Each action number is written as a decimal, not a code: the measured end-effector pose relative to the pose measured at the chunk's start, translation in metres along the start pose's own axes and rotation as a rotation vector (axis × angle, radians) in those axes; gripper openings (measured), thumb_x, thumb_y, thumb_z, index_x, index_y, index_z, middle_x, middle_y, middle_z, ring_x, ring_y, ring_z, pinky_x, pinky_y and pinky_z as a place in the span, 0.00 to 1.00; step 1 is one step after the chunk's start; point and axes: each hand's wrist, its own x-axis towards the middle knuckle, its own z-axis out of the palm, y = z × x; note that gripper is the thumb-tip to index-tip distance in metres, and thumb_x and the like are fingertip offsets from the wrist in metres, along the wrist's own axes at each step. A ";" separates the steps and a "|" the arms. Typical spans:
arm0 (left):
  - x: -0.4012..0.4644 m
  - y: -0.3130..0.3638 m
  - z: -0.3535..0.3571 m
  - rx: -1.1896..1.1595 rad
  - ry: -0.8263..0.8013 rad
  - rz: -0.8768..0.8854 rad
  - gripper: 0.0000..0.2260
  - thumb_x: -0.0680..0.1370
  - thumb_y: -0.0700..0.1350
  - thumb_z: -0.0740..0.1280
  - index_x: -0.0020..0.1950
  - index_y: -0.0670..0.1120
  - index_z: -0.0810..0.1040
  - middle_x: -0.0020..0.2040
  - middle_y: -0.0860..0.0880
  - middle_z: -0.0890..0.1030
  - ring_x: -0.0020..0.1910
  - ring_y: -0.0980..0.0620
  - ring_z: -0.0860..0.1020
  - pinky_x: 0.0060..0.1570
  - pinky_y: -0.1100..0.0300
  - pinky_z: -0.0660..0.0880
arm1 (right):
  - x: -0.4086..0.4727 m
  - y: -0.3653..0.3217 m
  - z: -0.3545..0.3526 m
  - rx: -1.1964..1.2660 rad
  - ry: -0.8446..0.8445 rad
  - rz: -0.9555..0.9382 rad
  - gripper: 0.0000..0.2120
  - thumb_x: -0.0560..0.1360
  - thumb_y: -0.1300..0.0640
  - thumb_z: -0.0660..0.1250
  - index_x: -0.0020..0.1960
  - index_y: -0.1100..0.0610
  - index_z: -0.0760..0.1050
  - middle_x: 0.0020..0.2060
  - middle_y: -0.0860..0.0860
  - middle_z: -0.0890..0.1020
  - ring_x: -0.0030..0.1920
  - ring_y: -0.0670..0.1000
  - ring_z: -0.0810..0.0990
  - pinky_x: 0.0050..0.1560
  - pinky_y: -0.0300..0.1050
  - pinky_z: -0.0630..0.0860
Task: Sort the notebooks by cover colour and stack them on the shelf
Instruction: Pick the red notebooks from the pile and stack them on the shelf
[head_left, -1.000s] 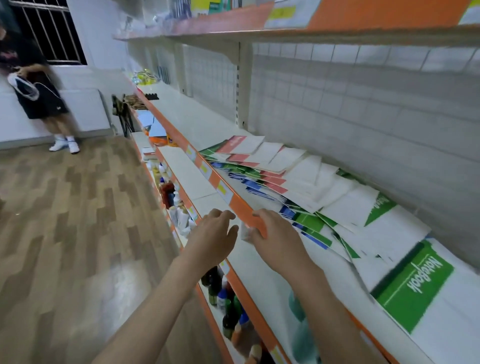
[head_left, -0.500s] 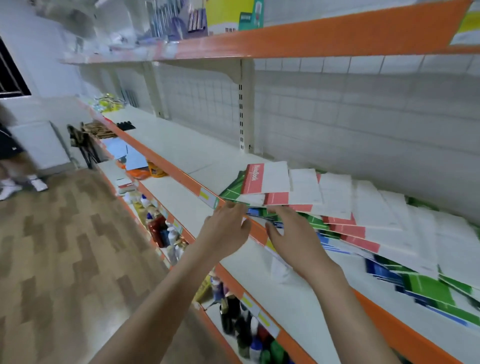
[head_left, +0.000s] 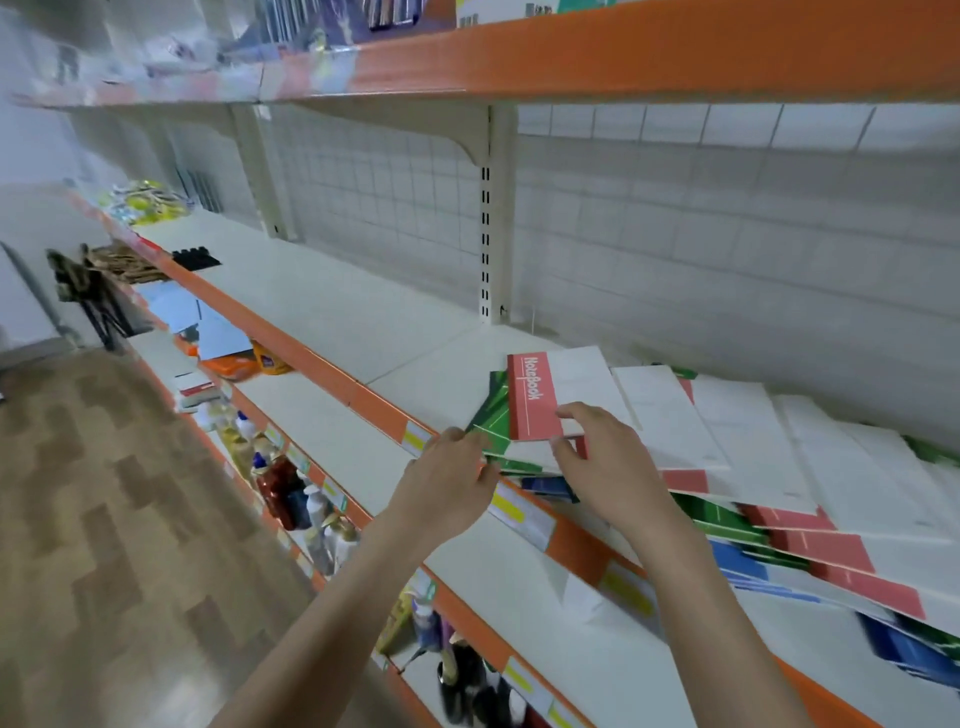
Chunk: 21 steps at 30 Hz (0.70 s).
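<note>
Resting at the left end of a fanned row of notebooks (head_left: 779, 467) on the white shelf (head_left: 322, 306), red-spined "NoteBook" notebook (head_left: 550, 400) pinched at near edge by right hand (head_left: 608, 462), thumb on cover. Left hand (head_left: 447, 488) at shelf's orange front edge, fingertips curled onto green notebook (head_left: 491, 415) beneath. Bottles (head_left: 291, 493) on lower shelf.

Top notebook (head_left: 540, 402): red band w/ white lettering, rest white. Spread notebooks (head_left: 810, 525) showing red, green, blue bands. Shelf (head_left: 332, 306) showing off-white, orange front edge w/ yellow tags. Floor (head_left: 114, 519) showing brown herringbone wood pattern.
</note>
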 end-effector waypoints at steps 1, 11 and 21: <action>0.011 -0.005 -0.003 -0.004 0.009 0.000 0.17 0.81 0.48 0.57 0.68 0.46 0.69 0.62 0.45 0.72 0.59 0.45 0.73 0.57 0.47 0.73 | 0.009 0.000 0.003 0.001 0.003 0.005 0.19 0.79 0.54 0.59 0.69 0.55 0.69 0.66 0.50 0.73 0.65 0.50 0.71 0.64 0.42 0.65; 0.121 -0.006 0.001 -0.009 -0.087 0.107 0.15 0.81 0.49 0.57 0.64 0.45 0.72 0.57 0.45 0.74 0.56 0.46 0.74 0.56 0.48 0.75 | 0.075 0.019 0.008 -0.060 0.099 0.135 0.19 0.79 0.53 0.58 0.69 0.53 0.68 0.68 0.49 0.71 0.67 0.50 0.69 0.66 0.46 0.68; 0.170 0.019 0.037 0.076 -0.051 -0.052 0.34 0.70 0.69 0.63 0.62 0.43 0.69 0.57 0.43 0.72 0.57 0.44 0.72 0.58 0.51 0.73 | 0.074 0.065 -0.010 -0.230 0.172 0.263 0.17 0.79 0.54 0.58 0.67 0.54 0.68 0.61 0.50 0.75 0.59 0.51 0.75 0.58 0.46 0.73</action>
